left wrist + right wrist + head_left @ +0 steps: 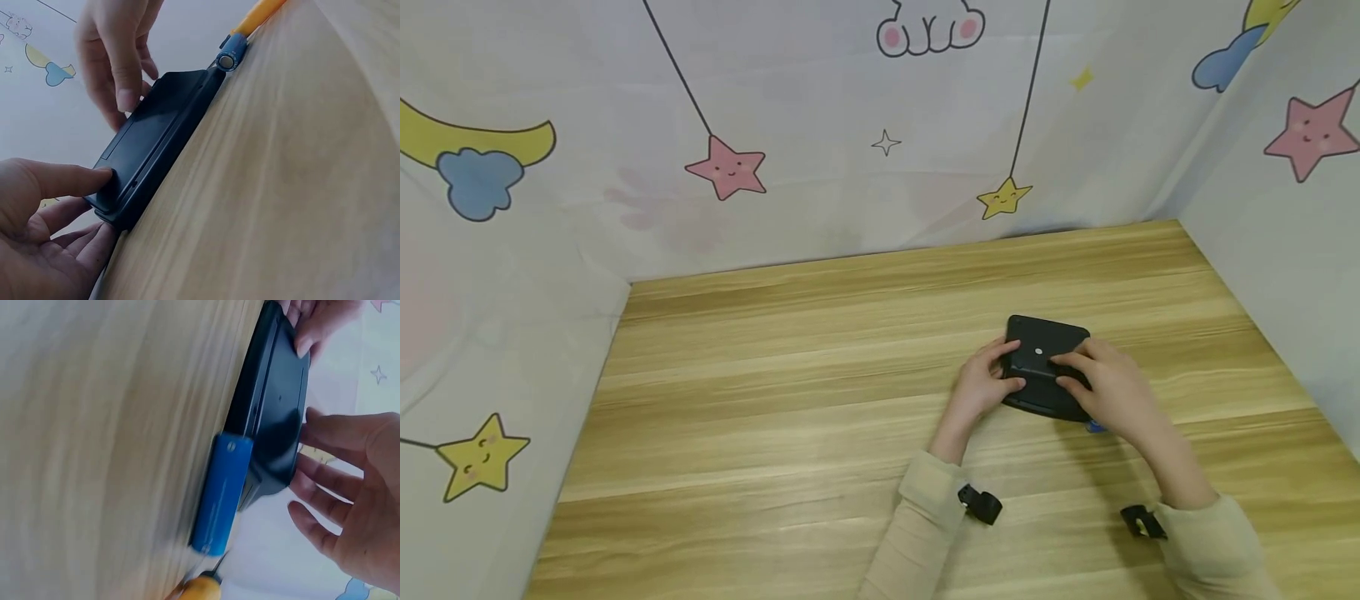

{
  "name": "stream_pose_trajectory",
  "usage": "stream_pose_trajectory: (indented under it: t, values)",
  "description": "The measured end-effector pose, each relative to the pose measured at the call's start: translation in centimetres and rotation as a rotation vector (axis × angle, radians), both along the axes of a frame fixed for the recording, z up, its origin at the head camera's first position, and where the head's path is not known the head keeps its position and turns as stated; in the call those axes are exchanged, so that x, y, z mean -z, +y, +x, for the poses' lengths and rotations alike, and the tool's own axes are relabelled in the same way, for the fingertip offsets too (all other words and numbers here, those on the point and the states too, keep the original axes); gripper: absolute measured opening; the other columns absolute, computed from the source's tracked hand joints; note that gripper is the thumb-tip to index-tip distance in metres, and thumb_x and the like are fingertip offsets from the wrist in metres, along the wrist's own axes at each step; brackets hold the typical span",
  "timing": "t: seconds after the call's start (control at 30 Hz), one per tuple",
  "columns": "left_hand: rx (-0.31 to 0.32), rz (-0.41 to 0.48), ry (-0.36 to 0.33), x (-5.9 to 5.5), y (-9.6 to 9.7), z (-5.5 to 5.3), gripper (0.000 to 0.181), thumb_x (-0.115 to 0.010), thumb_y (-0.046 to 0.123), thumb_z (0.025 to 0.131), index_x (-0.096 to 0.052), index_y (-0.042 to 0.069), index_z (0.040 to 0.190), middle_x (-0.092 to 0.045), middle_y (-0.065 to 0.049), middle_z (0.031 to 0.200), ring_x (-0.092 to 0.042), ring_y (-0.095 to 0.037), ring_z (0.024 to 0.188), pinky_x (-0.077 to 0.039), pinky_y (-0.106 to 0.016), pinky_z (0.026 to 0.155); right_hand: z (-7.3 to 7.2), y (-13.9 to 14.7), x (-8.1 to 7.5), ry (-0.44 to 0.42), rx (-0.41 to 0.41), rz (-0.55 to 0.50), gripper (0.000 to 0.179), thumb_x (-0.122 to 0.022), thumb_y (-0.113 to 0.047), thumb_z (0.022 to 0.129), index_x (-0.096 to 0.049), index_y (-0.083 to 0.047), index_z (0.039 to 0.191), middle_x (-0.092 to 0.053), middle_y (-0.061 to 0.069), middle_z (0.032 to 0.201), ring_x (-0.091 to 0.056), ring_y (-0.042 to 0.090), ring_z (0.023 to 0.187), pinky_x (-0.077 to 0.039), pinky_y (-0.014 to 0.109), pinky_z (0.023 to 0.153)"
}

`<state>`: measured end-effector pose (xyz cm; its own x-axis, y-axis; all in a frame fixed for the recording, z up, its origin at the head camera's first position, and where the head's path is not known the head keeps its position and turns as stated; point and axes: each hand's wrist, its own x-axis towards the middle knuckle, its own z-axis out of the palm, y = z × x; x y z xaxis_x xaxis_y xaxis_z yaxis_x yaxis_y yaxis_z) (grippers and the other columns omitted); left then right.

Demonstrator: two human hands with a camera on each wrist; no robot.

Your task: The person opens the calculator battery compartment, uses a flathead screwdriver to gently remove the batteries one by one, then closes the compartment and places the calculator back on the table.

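A black plastic device (1037, 392) lies on the table with its underside up; a raised block and a small pale round spot show on it. My left hand (979, 382) grips its left edge, the thumb (94, 180) on top and the other fingers against its side and below. Over the right part of the underside is my right hand (1108, 387), its thumb and fingertips at the raised block, fingers loosely bent. A blue battery (222, 494) lies beside the device's near right edge, mostly hidden by the right hand in the head view.
Beyond the battery lies a tool with an orange-yellow handle (259, 15) and a thin dark shaft, like a screwdriver. The wood-grain table (760, 400) is bordered by white cloth walls (820, 167) printed with stars and clouds. Each wrist wears a black strap mount.
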<state>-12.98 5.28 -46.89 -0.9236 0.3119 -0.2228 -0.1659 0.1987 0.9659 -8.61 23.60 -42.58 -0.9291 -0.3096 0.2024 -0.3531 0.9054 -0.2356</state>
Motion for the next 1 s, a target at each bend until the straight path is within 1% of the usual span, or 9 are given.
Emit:
stream_pose_trajectory:
  t: [0.13,0.2,0.3,0.37,0.47,0.63,0.8,0.93,1.0]
  values:
    - [0.010,0.021,-0.007,0.1,0.0,0.0,0.058,-0.069,-0.006,0.080,-0.059,0.015,0.133,-0.040,-0.002,0.153,-0.049,-0.022,0.132,-0.048,-0.026,0.104,0.4,1.0,0.0,-0.061,0.016,-0.043,0.029,-0.071,-0.011,0.085,-0.069,-0.002,0.112,-0.063,0.015,0.098,-0.057,0.029,0.086,-0.049,0.043,0.071]
    - [0.026,0.024,-0.001,0.1,-0.2,-0.1,0.057,-0.066,-0.008,0.081,-0.058,0.014,0.133,-0.039,-0.003,0.153,-0.049,-0.023,0.133,-0.047,-0.026,0.105,0.6,1.5,-0.1,-0.100,0.019,-0.061,0.029,-0.068,-0.010,0.087,-0.068,-0.002,0.115,-0.063,0.017,0.103,-0.057,0.032,0.092,-0.050,0.047,0.075]
    - [0.052,0.028,0.006,0.2,-0.4,-0.2,0.057,-0.058,-0.009,0.082,-0.058,0.014,0.134,-0.039,-0.004,0.154,-0.047,-0.023,0.134,-0.045,-0.028,0.107,0.8,2.2,-0.1,-0.159,0.014,-0.103,0.031,-0.062,-0.002,0.089,-0.065,-0.002,0.120,-0.061,0.021,0.112,-0.055,0.037,0.102,-0.050,0.053,0.082]
    - [0.063,0.024,0.003,0.2,-0.6,-0.4,0.057,-0.054,-0.010,0.083,-0.057,0.014,0.134,-0.038,-0.004,0.154,-0.045,-0.022,0.136,-0.044,-0.028,0.109,1.0,2.6,-0.1,-0.182,0.010,-0.126,0.035,-0.057,0.004,0.088,-0.063,-0.002,0.122,-0.059,0.024,0.119,-0.053,0.042,0.109,-0.048,0.059,0.087]
    - [0.074,0.026,-0.006,0.2,-0.6,-0.5,0.056,-0.049,-0.012,0.086,-0.057,0.014,0.135,-0.038,-0.003,0.154,-0.043,-0.021,0.137,-0.043,-0.030,0.110,1.1,3.1,-0.1,-0.218,0.007,-0.149,0.043,-0.051,0.011,0.085,-0.060,-0.001,0.125,-0.055,0.026,0.126,-0.049,0.045,0.116,-0.045,0.063,0.093]
    - [0.067,0.003,0.014,0.2,-0.7,-0.6,0.055,-0.047,-0.014,0.087,-0.060,0.014,0.132,-0.040,-0.004,0.153,-0.042,-0.022,0.139,-0.041,-0.031,0.112,1.3,3.6,-0.1,-0.271,0.024,-0.118,0.051,-0.052,0.010,0.083,-0.053,0.000,0.132,-0.047,0.029,0.135,-0.045,0.050,0.122,-0.043,0.066,0.095]
    - [0.052,-0.046,0.049,0.3,-0.6,-0.6,0.052,-0.051,-0.013,0.087,-0.063,0.016,0.129,-0.044,-0.003,0.150,-0.041,-0.022,0.139,-0.038,-0.035,0.115,1.1,3.9,0.4,-0.250,0.022,-0.064,0.054,-0.057,0.006,0.083,-0.050,-0.001,0.136,-0.046,0.030,0.137,-0.045,0.051,0.122,-0.044,0.066,0.095]
    - [0.041,-0.093,0.081,0.4,-0.5,-0.6,0.052,-0.053,-0.012,0.087,-0.064,0.018,0.128,-0.046,-0.002,0.149,-0.040,-0.022,0.140,-0.036,-0.036,0.116,0.8,3.9,0.9,-0.201,0.002,-0.041,0.057,-0.061,0.007,0.080,-0.051,-0.001,0.135,-0.049,0.031,0.134,-0.049,0.050,0.118,-0.046,0.064,0.094]
    - [0.035,-0.117,0.093,0.5,-0.4,-0.6,0.053,-0.054,-0.012,0.087,-0.063,0.020,0.129,-0.047,0.000,0.148,-0.039,-0.020,0.140,-0.036,-0.036,0.116,0.7,3.9,1.0,-0.195,0.006,-0.023,0.059,-0.062,0.007,0.078,-0.051,-0.001,0.135,-0.050,0.030,0.133,-0.050,0.050,0.118,-0.046,0.064,0.093]
